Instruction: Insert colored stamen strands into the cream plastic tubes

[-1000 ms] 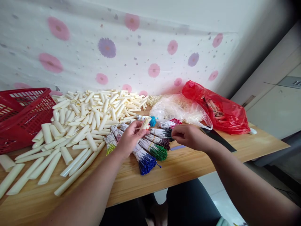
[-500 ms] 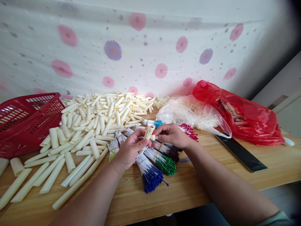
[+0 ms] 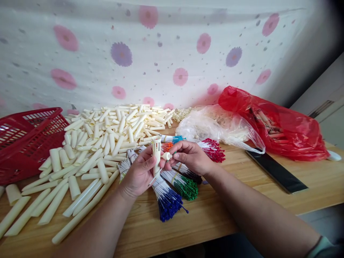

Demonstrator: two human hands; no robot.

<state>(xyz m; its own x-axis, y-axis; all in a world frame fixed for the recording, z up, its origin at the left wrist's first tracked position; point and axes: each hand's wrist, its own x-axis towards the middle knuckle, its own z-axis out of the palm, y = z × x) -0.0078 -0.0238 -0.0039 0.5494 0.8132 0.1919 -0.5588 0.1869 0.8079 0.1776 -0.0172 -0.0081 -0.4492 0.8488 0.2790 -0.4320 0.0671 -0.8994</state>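
Observation:
My left hand (image 3: 137, 175) is closed around a cream plastic tube (image 3: 156, 152) with slots near its top, held nearly upright. A thin pale strip (image 3: 152, 179) sticks out below those fingers. Between the fingertips of my right hand (image 3: 194, 157) is a small round cream plastic piece (image 3: 167, 156), just right of the tube; a bit of green shows at the fingertips. Beneath and around the hands lie banded bundles of white sticks with coloured tips: a blue bundle (image 3: 170, 204), a green bundle (image 3: 186, 187), a red bundle (image 3: 213, 149) and several others, partly hidden.
A large heap of cream tubes (image 3: 115, 129) spreads over the left of the wooden table (image 3: 212, 224). A red basket (image 3: 29, 143) stands at far left. At right are a clear plastic bag (image 3: 204, 125), a red bag (image 3: 290, 132) and a dark flat slab (image 3: 276, 172).
The tube in my left hand has turned more upright, showing its slotted top. The small cream piece shows more clearly beside it. The view has shifted slightly.

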